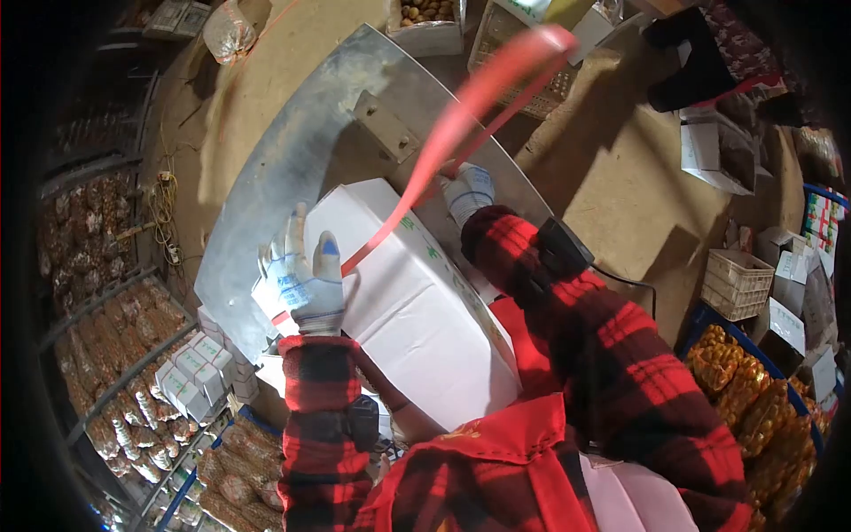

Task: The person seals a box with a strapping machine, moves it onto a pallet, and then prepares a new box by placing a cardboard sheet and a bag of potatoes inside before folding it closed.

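Note:
A white carton (403,310) lies tilted on a grey metal table (257,204), close to my body. My left hand (306,275), in a white and blue glove, is at the carton's left side with its fingers spread. A red strap (434,151), blurred at its top, loops up over the carton and comes down near my left hand. At the carton's far right side, my right hand (468,191), also gloved, is closed around the lower end of the strap; its fingertips are partly hidden.
A person (709,53) stands at the upper right beside an open box (718,151). A plastic crate (736,284) and orange filled bags (745,381) are at the right. Stacked white boxes (197,372) and filled bags (133,319) line the left. A black cable runs from the table's right edge.

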`<state>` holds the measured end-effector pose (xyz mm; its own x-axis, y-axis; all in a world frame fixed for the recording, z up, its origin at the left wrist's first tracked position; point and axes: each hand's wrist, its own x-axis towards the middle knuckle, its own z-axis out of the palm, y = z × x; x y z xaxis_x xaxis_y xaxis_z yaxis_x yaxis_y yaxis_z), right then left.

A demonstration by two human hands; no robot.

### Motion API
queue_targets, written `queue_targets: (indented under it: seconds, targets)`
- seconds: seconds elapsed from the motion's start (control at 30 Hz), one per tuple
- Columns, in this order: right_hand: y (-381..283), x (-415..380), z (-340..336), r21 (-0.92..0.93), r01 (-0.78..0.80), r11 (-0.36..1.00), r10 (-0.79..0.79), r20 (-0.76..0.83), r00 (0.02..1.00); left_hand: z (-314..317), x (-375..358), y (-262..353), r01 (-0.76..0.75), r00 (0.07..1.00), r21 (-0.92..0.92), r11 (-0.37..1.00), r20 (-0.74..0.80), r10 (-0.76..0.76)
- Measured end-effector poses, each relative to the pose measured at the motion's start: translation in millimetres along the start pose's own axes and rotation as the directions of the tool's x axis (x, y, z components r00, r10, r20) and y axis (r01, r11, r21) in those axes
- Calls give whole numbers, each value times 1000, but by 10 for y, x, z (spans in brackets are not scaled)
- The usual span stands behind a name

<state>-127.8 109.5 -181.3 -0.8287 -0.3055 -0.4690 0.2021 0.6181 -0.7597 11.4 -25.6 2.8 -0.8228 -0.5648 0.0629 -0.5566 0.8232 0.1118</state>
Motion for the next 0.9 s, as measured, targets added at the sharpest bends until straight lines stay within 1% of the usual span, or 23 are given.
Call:
queue_targets:
  seconds: [0.1, 0.17, 0.23, 0.3, 0.33, 0.4, 0.5, 0.6, 0.63, 0.67, 0.7, 0.77, 0.8, 0.83, 0.87, 0.9]
  targets:
    - [65, 52, 82, 224, -150, 963, 138, 68, 988, 13, -7, -2, -7, 1000, -18, 1000, -10, 7]
    - [72, -32, 174, 19, -2, 1000, 4, -54, 999, 23, -7, -24, 6, 1000, 0, 1000, 6, -6]
    - [275, -15, 479, -18, 55, 998, -57, -148, 987, 24, -19, -19, 5, 1000, -16, 1000, -3, -5]
    - [472, 78, 867, 134, 53, 990, -20, -237, 971, 20, -6, -27, -12, 1000, -16, 1000, -10, 12]
    - [440, 122, 877, 56, 36, 998, -27, -160, 987, 26, 9, -55, -28, 1000, -6, 1000, -14, 28]
    - [204, 64, 614, -114, 8, 993, -9, -2, 1000, 13, -12, -52, -41, 999, 19, 999, -8, 41]
    - [-124, -45, 246, -150, -115, 982, 131, 106, 986, -23, -14, -2, -29, 1000, 72, 997, -2, 29]
    - [-190, -325, -108, 72, 42, 997, -47, 66, 997, -63, -6, 17, -23, 999, 122, 992, 37, 19]
    - [-69, -364, -153, 230, 113, 967, -122, 28, 992, -82, -7, 32, -15, 999, 138, 990, 49, 9]
    - [162, -408, -186, 107, 187, 977, -177, -96, 980, -97, -19, 43, -9, 998, 153, 988, 62, -1]
    - [377, -481, -266, -23, 243, 970, -242, -212, 947, -41, -40, -5, -7, 1000, 145, 989, 27, 3]
    - [532, -881, -624, -22, 278, 960, -279, -132, 951, -87, -70, 33, 34, 999, 189, 981, 32, -40]
    - [599, -1129, -778, 167, 256, 952, -255, -29, 966, -104, -74, 45, 51, 998, 210, 976, 32, -59]
    - [511, -1429, -1016, 137, 207, 969, -219, 78, 973, -44, -55, 46, 111, 992, 160, 981, 48, -120]
    - [615, -1683, -1104, 133, 366, 921, -376, 59, 925, -41, -62, 62, 95, 995, 170, 981, 19, -100]
    - [712, -1902, -1189, 89, 393, 915, -403, 152, 903, -50, -83, 85, 81, 997, 179, 980, -10, -81]
